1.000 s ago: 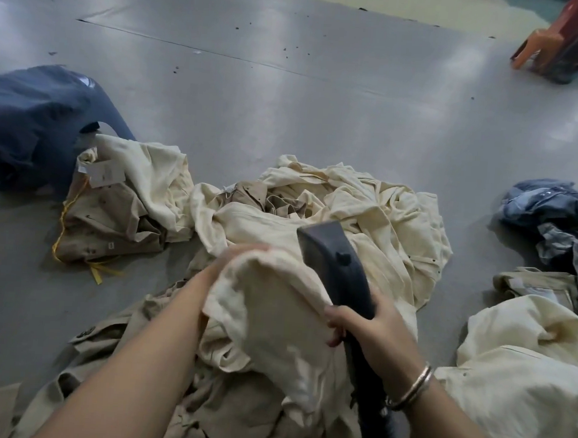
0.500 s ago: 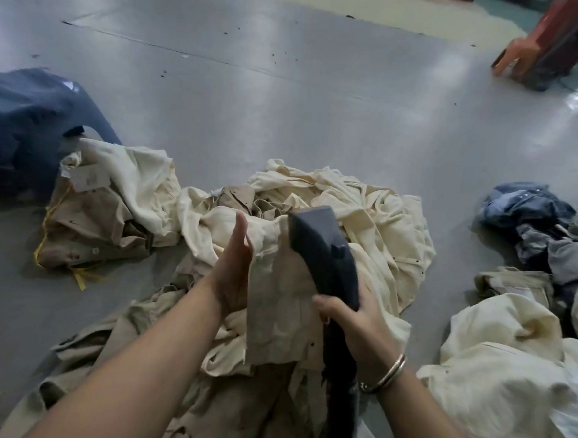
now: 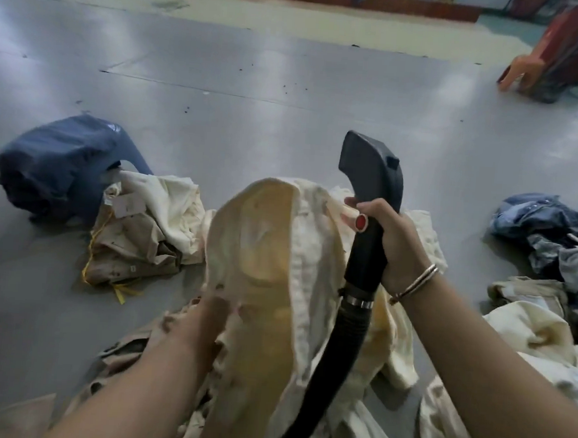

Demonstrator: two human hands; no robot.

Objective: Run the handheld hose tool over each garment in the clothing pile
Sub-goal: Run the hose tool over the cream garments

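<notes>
Nearest the camera, a cream garment (image 3: 269, 286) is being held up above the clothing pile (image 3: 392, 335) by the left hand (image 3: 205, 315), which is blurred and partly tucked into the cloth, so its grip cannot be told. Just beside it, the black handheld hose tool (image 3: 370, 204) is being gripped upright by the right hand (image 3: 385, 239), fingers curled round the handle, the nozzle raised clear of the fabric. Farther off, a tan folded garment (image 3: 132, 242) and a blue bundle (image 3: 62, 165) are being left lying on the grey floor (image 3: 289, 92).
</notes>
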